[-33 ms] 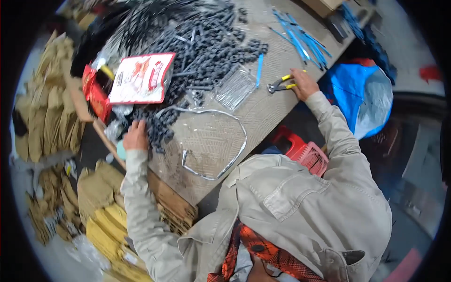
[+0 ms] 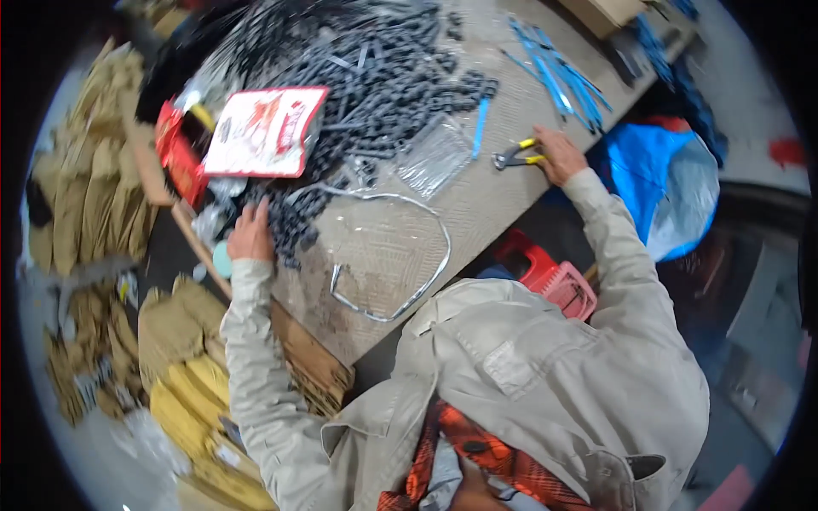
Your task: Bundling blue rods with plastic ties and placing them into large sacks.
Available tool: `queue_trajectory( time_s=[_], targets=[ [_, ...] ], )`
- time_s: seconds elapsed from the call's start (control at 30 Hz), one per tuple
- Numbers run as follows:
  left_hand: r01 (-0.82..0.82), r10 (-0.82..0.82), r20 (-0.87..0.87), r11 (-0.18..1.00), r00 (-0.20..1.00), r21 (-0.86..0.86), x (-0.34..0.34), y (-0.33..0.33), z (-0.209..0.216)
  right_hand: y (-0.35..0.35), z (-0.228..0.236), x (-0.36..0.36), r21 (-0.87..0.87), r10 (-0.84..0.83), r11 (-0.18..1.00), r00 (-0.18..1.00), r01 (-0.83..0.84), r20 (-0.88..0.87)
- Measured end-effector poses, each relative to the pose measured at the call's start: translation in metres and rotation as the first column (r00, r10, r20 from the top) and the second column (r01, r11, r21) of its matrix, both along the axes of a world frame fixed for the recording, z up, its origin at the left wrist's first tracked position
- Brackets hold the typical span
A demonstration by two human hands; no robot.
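Note:
My right hand (image 2: 560, 157) is at the table's right edge, closed round the yellow handles of a pair of end-cutting pliers (image 2: 506, 159). The pliers' dark jaws point left over the tabletop. My left hand (image 2: 250, 235) rests at the left edge, its fingers stretched out beside a heap of small black plastic pieces (image 2: 294, 223) and holding nothing that I can see. Behind that heap lies a larger pile of black pieces (image 2: 375, 94). A red-and-white pouch (image 2: 266, 134) lies on the pile, just beyond my left hand.
On the table (image 2: 383, 255) lie a bent silvery strip (image 2: 445, 228), a clear packet (image 2: 434, 160), a short blue strip (image 2: 481, 128) and several blue strips (image 2: 558, 77). A blue bag (image 2: 652, 183) and a red plastic stool (image 2: 558, 277) stand right of the table. Brown gloves (image 2: 85, 179) are stacked left.
The whole view has shifted slightly. My left hand's fingers look a little more spread, and my right hand keeps hold of the pliers.

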State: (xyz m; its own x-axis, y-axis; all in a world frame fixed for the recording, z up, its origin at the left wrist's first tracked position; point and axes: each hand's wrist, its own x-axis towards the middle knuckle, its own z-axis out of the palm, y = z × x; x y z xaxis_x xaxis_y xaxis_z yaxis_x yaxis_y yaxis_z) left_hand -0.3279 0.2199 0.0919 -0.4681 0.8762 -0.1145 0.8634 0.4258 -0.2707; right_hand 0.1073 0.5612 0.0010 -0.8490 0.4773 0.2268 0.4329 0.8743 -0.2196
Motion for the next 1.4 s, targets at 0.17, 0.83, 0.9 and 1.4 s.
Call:
queue_trajectory(
  time_s=[0.17,0.83,0.9,1.4],
  targets=[
    [-0.11,-0.027,0.289,0.887,0.957,0.448,0.072,-0.026,0.026,0.02,-0.001,0.003,-0.009,0.257,0.966,0.958,-0.258,0.127],
    [-0.892,0.696,0.558,0.362,0.452,0.271,0.323,-0.235,-0.021,-0.096,0.04,-0.07,-0.907,-0.031,0.195,0.922,-0.373,-0.386],
    [-0.906,0.665,0.615,0.312,0.424,0.287,0.338,-0.263,-0.032,-0.18,0.075,-0.106,-0.907,-0.007,0.144,0.917,-0.395,-0.4],
    [-0.895,0.704,0.71,-0.3,0.026,0.33,0.492,-0.467,-0.061,-0.568,0.118,-0.155,-0.936,0.731,-0.049,0.627,-0.348,-0.271]
  ],
)
